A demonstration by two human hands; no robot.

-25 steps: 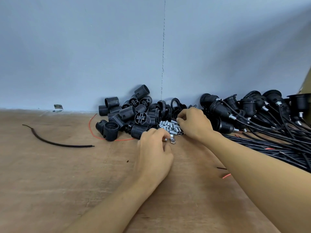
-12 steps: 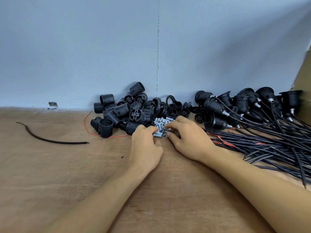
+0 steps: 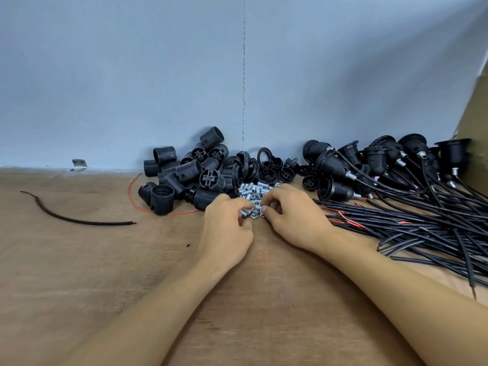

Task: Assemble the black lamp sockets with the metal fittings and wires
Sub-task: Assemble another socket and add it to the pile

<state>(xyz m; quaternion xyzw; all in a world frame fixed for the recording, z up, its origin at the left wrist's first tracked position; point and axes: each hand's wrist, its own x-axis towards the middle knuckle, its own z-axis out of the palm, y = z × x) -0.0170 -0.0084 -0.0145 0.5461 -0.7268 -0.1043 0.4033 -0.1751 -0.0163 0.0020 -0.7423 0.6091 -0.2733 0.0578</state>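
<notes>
Head view, fitting pick-up step: my left hand (image 3: 227, 228) and right hand (image 3: 293, 217) pinch metal fittings (image 3: 254, 190) near the table's (image 3: 79, 260) far edge, between black lamp sockets (image 3: 184, 175) and wires (image 3: 422, 225); joining them next likely needs alignment.

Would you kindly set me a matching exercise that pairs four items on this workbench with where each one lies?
Things:
1. metal fittings
2. short black cable
3. wired sockets
4. thin red wire

Places:
A. far right, leads trailing
B. alone at far left
C. heaped at the fingertips of the left hand and right hand
D. curving beside the bare socket shells

Pairs: 1-C, 2-B, 3-A, 4-D.
</notes>
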